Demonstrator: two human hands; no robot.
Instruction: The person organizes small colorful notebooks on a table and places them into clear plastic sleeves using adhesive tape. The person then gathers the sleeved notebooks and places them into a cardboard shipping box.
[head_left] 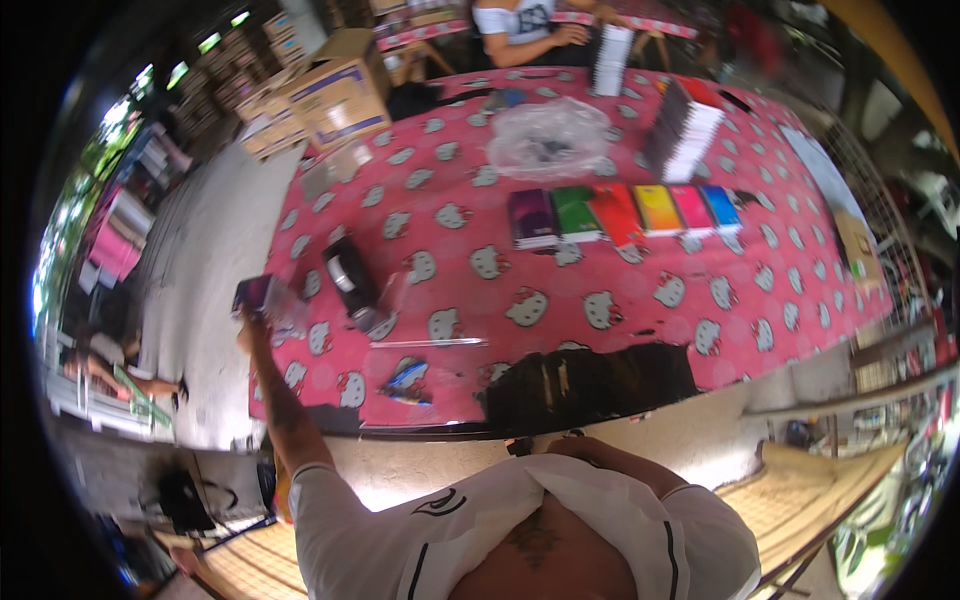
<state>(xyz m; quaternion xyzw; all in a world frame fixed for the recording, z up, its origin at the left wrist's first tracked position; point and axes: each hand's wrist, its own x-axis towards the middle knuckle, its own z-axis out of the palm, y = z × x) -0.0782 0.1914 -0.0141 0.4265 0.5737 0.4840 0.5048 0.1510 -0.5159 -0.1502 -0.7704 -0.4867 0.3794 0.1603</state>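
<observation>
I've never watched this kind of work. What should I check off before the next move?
1. Left hand has a grip on the purple-topped pack in clear plastic: ok, at the table's left edge.
2. Right hand free: cannot tell; its bent arm shows, the hand doesn't.
3. Six booklets with differently coloured covers side by side: ok.
4. Tall white-edged booklet stack upright: ok.
5. Pink patterned tablecloth free of loose plastic: not ok; a crumpled clear plastic bag lies behind the booklets.
6. Black oblong object with a shiny band ready for use: cannot tell.
</observation>
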